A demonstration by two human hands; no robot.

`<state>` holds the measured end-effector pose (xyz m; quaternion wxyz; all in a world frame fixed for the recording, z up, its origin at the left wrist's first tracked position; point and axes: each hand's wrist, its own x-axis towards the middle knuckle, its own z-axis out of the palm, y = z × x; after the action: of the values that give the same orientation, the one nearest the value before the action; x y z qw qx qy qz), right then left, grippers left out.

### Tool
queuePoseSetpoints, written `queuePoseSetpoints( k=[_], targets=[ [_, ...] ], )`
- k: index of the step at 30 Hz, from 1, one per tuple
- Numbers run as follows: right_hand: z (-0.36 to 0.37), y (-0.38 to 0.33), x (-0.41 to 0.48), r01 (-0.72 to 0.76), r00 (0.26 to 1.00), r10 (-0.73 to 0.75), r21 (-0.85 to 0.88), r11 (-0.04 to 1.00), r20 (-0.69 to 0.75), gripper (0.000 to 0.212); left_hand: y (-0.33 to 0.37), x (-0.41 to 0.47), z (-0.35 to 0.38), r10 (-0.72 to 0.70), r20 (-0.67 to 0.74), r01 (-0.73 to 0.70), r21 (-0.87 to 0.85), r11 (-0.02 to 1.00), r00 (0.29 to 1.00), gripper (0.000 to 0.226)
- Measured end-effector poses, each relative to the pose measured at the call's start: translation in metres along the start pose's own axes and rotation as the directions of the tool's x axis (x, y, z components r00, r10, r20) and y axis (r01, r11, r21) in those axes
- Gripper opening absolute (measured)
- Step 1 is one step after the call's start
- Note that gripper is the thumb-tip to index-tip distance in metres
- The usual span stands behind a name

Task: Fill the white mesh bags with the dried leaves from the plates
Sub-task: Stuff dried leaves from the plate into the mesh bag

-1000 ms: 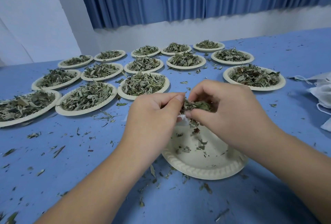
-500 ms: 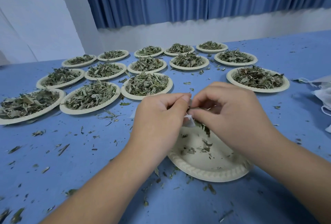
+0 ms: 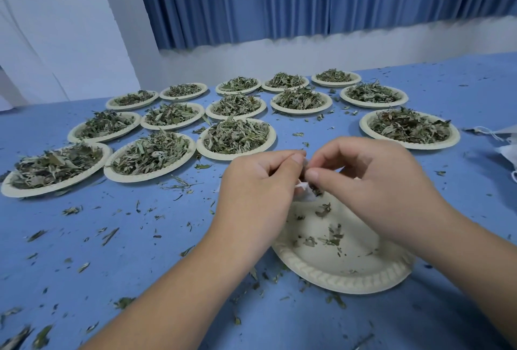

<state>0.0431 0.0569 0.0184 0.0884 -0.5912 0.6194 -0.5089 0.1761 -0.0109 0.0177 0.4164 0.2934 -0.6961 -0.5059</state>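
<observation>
Head view | left hand and right hand are both pinching white mesh bag, fingertips together | bag is hanging above near-empty plate, 6 o'clock | leaf-filled plates are sitting on desk, 11 o'clock

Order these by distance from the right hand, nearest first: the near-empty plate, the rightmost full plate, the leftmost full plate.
1. Near-empty plate, directly under the right hand.
2. Rightmost full plate, just beyond the hand, slightly right.
3. Leftmost full plate, far off to the left.

Person's left hand and right hand pinching white mesh bag, above plate (leaf scraps)
</observation>
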Motion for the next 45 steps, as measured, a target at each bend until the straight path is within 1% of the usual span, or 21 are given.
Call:
queuePoseSetpoints(
  k=[1,3,4,5,7,8,10,11,12,15,17,19,21,24,26,27,29,34,38,41,45],
  targets=[
    [-0.005,-0.001,0.000,0.009,1.000,-0.009,-0.006,1.000,0.003,0.002,0.000,0.001,-0.002,-0.013,-0.015,0.013,-0.019,1.000,1.000,0.033],
    [-0.021,0.001,0.003,-0.026,0.999,0.028,-0.054,0.998,0.032,0.011,0.001,0.003,-0.006,-0.025,-0.028,0.024,-0.048,0.999,0.999,0.034],
    [-0.030,0.004,0.004,-0.044,0.993,0.057,-0.119,0.992,0.102,0.018,0.001,0.004,-0.008,-0.024,-0.032,0.021,-0.073,0.997,0.999,0.036],
    [-0.038,0.006,0.005,-0.045,0.973,0.092,-0.216,0.975,0.212,0.029,0.002,0.005,-0.010,-0.022,-0.036,0.018,-0.102,0.995,0.999,0.040],
    [-0.046,0.011,0.004,0.013,0.873,0.193,-0.416,0.909,0.448,0.059,0.002,0.007,-0.014,-0.019,-0.044,0.013,-0.146,0.989,0.999,0.042],
    [-0.045,0.013,0.003,0.040,0.813,0.247,-0.474,0.880,0.527,0.067,0.003,0.008,-0.014,-0.019,-0.045,0.011,-0.160,0.987,0.999,0.041],
    [-0.036,0.016,0.000,0.099,0.732,0.298,-0.528,0.843,0.613,0.070,0.003,0.009,-0.015,-0.021,-0.051,0.012,-0.165,0.986,0.998,0.037],
    [-0.031,0.017,-0.002,0.131,0.718,0.302,-0.547,0.827,0.627,0.066,0.002,0.009,-0.015,-0.021,-0.051,0.013,-0.161,0.987,0.998,0.037],
    [-0.025,0.017,-0.004,0.152,0.723,0.292,-0.557,0.817,0.626,0.058,0.001,0.009,-0.015,-0.017,-0.048,0.009,-0.156,0.988,0.999,0.037],
    [-0.011,0.015,-0.005,0.167,0.794,0.205,-0.530,0.831,0.572,0.028,0.001,0.009,-0.016,-0.011,-0.048,0.003,-0.156,0.988,0.999,0.035],
    [-0.003,0.014,-0.006,0.177,0.825,0.149,-0.499,0.848,0.545,0.019,-0.001,0.010,-0.016,-0.017,-0.055,0.008,-0.155,0.988,0.998,0.030],
    [0.002,0.011,-0.006,0.158,0.837,0.105,-0.421,0.893,0.538,0.021,-0.002,0.011,-0.016,-0.019,-0.064,0.009,-0.163,0.987,0.998,0.028],
    [-0.001,0.010,-0.004,0.094,0.849,0.110,-0.353,0.931,0.516,0.034,-0.002,0.011,-0.016,-0.017,-0.069,0.005,-0.167,0.986,0.997,0.029],
    [-0.009,0.014,-0.004,0.046,0.833,0.197,-0.419,0.907,0.517,0.061,0.000,0.011,-0.017,-0.015,-0.069,0.002,-0.189,0.982,0.997,0.025],
    [-0.006,0.014,-0.006,0.102,0.792,0.222,-0.482,0.870,0.568,0.067,-0.001,0.011,-0.017,0.002,-0.058,-0.012,-0.175,0.984,0.998,0.031],
    [-0.003,0.013,-0.007,0.127,0.778,0.216,-0.485,0.865,0.590,0.066,0.000,0.011,-0.016,0.011,-0.051,-0.020,-0.166,0.986,0.999,0.034],
    [0.005,0.012,-0.009,0.151,0.776,0.188,-0.466,0.872,0.602,0.054,0.000,0.010,-0.015,0.019,-0.044,-0.026,-0.171,0.985,0.999,0.039],
    [0.019,0.012,-0.012,0.167,0.817,0.115,-0.423,0.891,0.565,0.030,0.004,0.008,-0.013,-0.002,-0.037,-0.007,-0.245,0.970,0.999,0.041],
    [0.021,0.007,-0.013,0.161,0.848,0.061,-0.366,0.917,0.526,0.015,0.004,0.008,-0.013,-0.007,-0.042,-0.003,-0.229,0.973,0.999,0.039],
    [0.019,0.004,-0.013,0.191,0.844,0.035,-0.361,0.913,0.535,0.009,0.003,0.009,-0.013,-0.004,-0.056,-0.007,-0.192,0.981,0.998,0.039],
    [0.019,0.001,-0.012,0.285,0.808,-0.003,-0.385,0.878,0.590,0.009,0.002,0.009,-0.013,-0.004,-0.070,-0.007,-0.156,0.988,0.998,0.037]
  ],
)
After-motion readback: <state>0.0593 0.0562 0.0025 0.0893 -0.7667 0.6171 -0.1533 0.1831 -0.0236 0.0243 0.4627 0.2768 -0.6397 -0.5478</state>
